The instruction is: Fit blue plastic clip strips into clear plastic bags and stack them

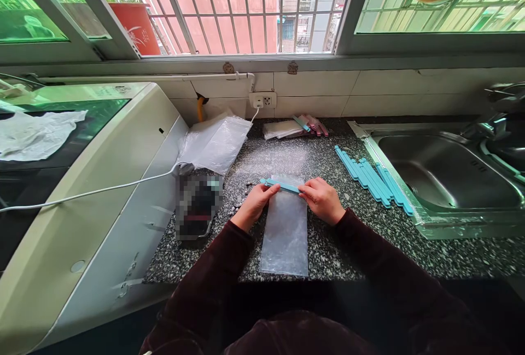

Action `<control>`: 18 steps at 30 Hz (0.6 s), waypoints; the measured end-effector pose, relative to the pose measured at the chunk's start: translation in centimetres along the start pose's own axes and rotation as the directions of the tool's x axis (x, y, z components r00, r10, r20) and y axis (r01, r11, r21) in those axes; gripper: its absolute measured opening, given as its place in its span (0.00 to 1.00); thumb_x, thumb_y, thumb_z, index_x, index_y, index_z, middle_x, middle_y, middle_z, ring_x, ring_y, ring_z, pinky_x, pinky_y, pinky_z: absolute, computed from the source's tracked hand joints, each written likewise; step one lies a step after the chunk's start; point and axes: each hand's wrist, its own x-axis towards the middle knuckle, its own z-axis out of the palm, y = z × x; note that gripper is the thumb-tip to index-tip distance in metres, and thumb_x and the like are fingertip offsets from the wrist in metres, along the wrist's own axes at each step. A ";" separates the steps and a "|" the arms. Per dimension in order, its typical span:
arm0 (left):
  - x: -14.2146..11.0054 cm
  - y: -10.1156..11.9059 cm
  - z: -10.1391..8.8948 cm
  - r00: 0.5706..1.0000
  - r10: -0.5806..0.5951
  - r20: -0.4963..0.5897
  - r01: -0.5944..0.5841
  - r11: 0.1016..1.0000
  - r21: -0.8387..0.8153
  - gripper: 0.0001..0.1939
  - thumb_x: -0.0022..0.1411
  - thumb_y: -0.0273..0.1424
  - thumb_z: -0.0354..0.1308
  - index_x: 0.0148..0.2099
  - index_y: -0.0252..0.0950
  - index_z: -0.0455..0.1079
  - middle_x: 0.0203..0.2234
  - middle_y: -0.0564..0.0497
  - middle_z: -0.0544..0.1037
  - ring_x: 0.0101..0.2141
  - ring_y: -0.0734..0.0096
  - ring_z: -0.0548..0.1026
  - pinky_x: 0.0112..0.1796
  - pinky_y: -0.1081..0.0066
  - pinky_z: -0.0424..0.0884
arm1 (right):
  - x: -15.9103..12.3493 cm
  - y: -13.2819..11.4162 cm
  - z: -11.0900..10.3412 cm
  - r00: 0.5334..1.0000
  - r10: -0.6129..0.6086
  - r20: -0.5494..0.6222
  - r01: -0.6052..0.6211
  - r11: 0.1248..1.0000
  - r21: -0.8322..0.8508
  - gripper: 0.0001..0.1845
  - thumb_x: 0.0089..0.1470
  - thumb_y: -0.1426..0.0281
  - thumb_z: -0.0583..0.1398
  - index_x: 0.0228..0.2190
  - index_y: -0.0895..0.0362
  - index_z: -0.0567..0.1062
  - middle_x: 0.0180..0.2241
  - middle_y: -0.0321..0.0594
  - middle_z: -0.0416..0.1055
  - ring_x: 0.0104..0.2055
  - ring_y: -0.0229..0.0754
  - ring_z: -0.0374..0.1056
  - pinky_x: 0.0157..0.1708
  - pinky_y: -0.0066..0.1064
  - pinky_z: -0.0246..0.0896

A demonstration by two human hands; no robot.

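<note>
The left grip (255,202) and right grip (322,199) pinch the blue strip (286,186). The floppy bag (285,237) could crumple if they twist.

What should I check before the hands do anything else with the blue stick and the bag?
1. Left hand on the blue stick: ok.
2. Right hand near the stick's other end: ok.
3. Clear bag lying on the counter: ok.
4. Stick across the bag's far part: ok.
5. Stick gripping the bag tightly: cannot tell.
6. Spare blue sticks apart from the bag: ok.
</note>
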 end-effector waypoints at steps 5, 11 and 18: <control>0.2 -0.2 -0.4 0.994 0.024 -0.110 -0.018 0.998 0.053 0.23 0.39 0.48 0.65 0.22 0.32 0.66 0.12 0.56 0.64 0.18 0.77 0.63 0.21 0.75 0.56 | 0.0 -0.1 -0.1 1.000 -0.020 -0.007 0.020 0.999 -0.027 0.08 0.55 0.71 0.55 0.32 0.57 0.75 0.28 0.41 0.70 0.32 0.41 0.59 0.30 0.30 0.55; 0.0 0.1 -0.2 0.988 0.078 -0.130 -0.071 0.996 0.058 0.21 0.39 0.45 0.65 0.21 0.33 0.64 0.12 0.58 0.61 0.17 0.80 0.58 0.20 0.75 0.52 | 0.1 -0.4 -0.2 1.000 0.003 -0.007 -0.003 0.999 0.032 0.09 0.55 0.69 0.55 0.34 0.56 0.74 0.29 0.42 0.71 0.33 0.42 0.61 0.32 0.32 0.59; -0.5 1.0 0.0 0.970 0.240 -0.037 -0.238 0.969 0.067 0.21 0.43 0.45 0.63 0.19 0.35 0.59 0.13 0.59 0.57 0.18 0.81 0.55 0.21 0.75 0.51 | 0.3 0.5 -0.1 0.885 0.461 0.069 -0.438 0.771 0.463 0.23 0.48 0.55 0.59 0.41 0.58 0.70 0.35 0.45 0.71 0.32 0.42 0.66 0.33 0.35 0.64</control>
